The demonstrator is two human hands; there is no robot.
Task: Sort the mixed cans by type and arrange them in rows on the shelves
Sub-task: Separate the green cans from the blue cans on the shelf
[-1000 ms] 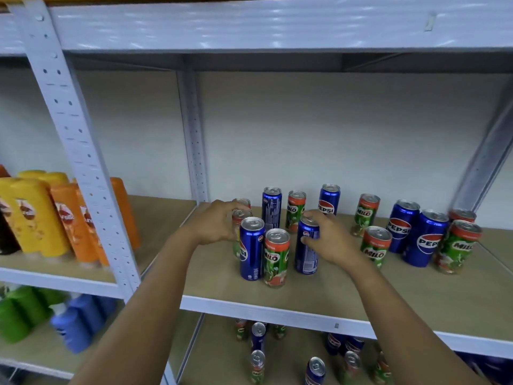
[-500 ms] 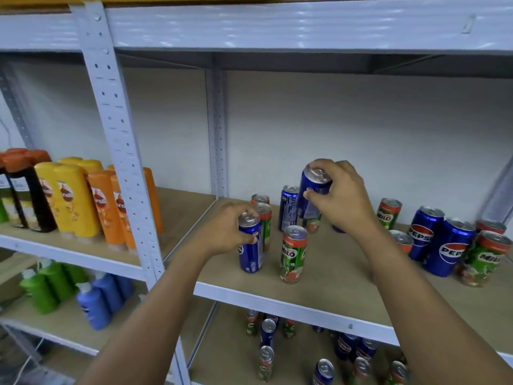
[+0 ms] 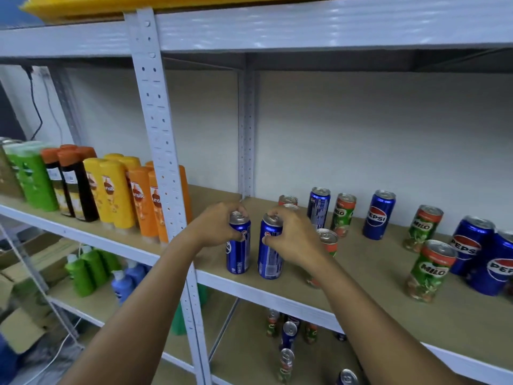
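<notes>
Two slim blue Pepsi cans stand side by side at the front left corner of the wooden shelf point(image 3: 369, 279). My left hand point(image 3: 215, 225) grips the top of the left blue can point(image 3: 238, 251). My right hand point(image 3: 294, 237) grips the top of the right blue can point(image 3: 269, 254). Behind my right hand, a green Milo can point(image 3: 329, 241) is partly hidden. Further back stand a slim blue can point(image 3: 318, 207), a Milo can point(image 3: 343, 215) and a Pepsi can point(image 3: 379, 215). More Milo point(image 3: 429, 270) and Pepsi cans point(image 3: 469, 244) cluster at the right.
A white perforated upright post point(image 3: 163, 162) stands just left of the cans. Shampoo bottles point(image 3: 116, 190) fill the neighbouring shelf on the left. The shelf below holds several more cans point(image 3: 288, 334). Cardboard boxes point(image 3: 22, 309) lie on the floor at lower left.
My right hand carried a blue can from the back down to the shelf's front edge, beside the can in my left hand. The left can shifted left toward the post.
</notes>
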